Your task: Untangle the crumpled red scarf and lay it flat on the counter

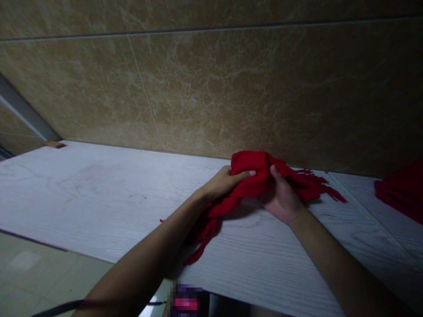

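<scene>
the left hand [228, 181] pinches the red scarf [261, 178] from above – fingers closed on its bunched top. right of it, the right hand [280, 198] grips the same soft, light bundle on the bench [99, 189]; best held mid-fold, not by the fringe.

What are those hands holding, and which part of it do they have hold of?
A red fringed scarf. The left hand and right hand both grip its bunched middle; the fringed ends trail loose on the table.

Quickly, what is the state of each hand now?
Left hand: closed, gripping the red scarf.
Right hand: closed, holding the same scarf.
</scene>
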### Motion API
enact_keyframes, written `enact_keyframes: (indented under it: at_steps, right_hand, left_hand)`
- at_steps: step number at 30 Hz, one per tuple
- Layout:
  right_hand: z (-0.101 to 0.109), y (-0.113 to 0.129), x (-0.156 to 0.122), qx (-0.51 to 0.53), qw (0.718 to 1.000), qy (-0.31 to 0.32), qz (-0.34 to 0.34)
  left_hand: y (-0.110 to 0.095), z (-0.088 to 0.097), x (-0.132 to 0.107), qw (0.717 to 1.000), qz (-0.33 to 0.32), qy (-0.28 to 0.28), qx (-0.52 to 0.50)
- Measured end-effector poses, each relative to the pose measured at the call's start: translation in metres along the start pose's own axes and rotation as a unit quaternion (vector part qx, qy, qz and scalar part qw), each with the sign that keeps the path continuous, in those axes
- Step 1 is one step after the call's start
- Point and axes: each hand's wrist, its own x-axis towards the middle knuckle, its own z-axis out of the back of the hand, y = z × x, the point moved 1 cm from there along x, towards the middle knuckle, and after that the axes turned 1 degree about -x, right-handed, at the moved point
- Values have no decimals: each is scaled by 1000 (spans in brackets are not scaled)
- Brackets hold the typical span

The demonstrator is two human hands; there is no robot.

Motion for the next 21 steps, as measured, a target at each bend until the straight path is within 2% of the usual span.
enact_keyframes:
  at_steps: [3, 6, 10, 14, 17, 21]
  right_hand:
    - [1, -1, -3, -9, 1000, -3, -18]
    - [1, -3, -5, -33, 999, -6, -41]
    - [0, -9, -4, -55, 998, -7, -20]
    - [-2, -14, -1, -69, 997, -21, 10]
    - [-5, -12, -1, -70, 995, -60, 45]
    - [-5, -3, 0, -61, 992, -88, 68]
  left_hand:
    - [0, 1, 3, 997, -40, -52, -38]
    - [1, 2, 5, 995, -59, -71, -35]
    - [4, 1, 3, 989, -115, -63, 64]
    - [5, 0, 2, 967, -174, -67, 173]
    - [5, 0, 2, 968, -169, -56, 177]
    - [4, 1, 3, 985, -125, -30, 115]
